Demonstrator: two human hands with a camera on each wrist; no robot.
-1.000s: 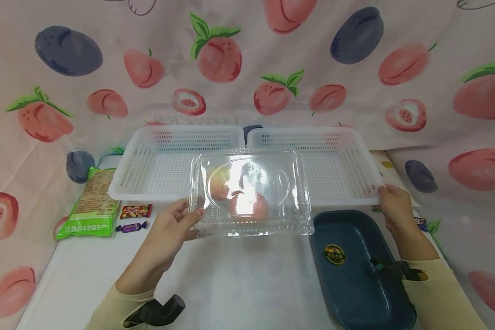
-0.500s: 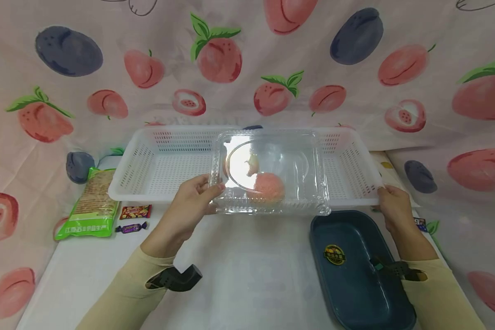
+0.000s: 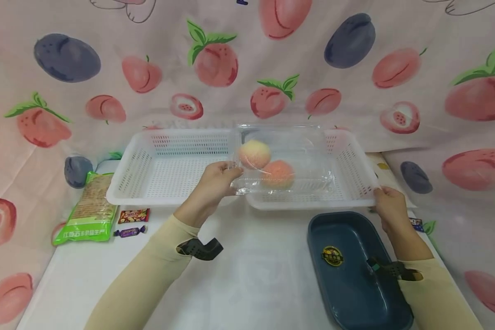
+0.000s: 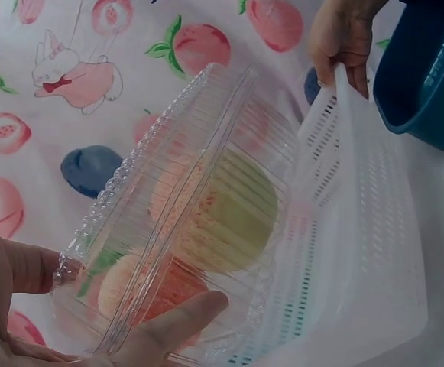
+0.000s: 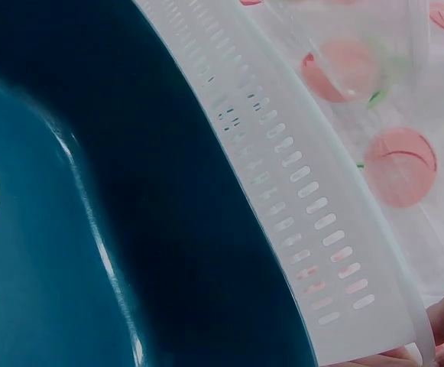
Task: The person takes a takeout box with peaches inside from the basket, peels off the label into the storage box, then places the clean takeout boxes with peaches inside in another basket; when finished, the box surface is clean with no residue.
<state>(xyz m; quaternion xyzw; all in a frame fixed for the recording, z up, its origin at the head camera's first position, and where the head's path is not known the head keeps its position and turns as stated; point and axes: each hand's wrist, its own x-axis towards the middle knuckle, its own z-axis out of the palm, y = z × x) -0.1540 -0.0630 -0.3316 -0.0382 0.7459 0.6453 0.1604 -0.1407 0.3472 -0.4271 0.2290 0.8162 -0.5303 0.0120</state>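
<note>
In the head view my left hand (image 3: 210,188) pinches the left end of a clear plastic clamshell box (image 3: 309,160), thumb on top. Inside sit two fuzzy peaches, a yellow-pink peach (image 3: 254,154) and an orange-pink peach (image 3: 277,174). The box hangs over the right white perforated basket (image 3: 350,201); whether it touches the basket I cannot tell. My right hand (image 3: 392,206) grips that basket's front right corner. Up close in the left wrist view, the box (image 4: 199,160) appears tilted, one finger along its side.
A second white basket (image 3: 169,176) stands directly left of the first. In front at right lies a dark blue basin (image 3: 354,275) with a round sticker. A green food bag (image 3: 88,206), a red candy packet (image 3: 134,216) and a purple wrapped candy (image 3: 129,231) lie at left.
My left hand has carried the box rightward and away from me, from between the baskets to over the right one. The right hand keeps its grip on the corner.
</note>
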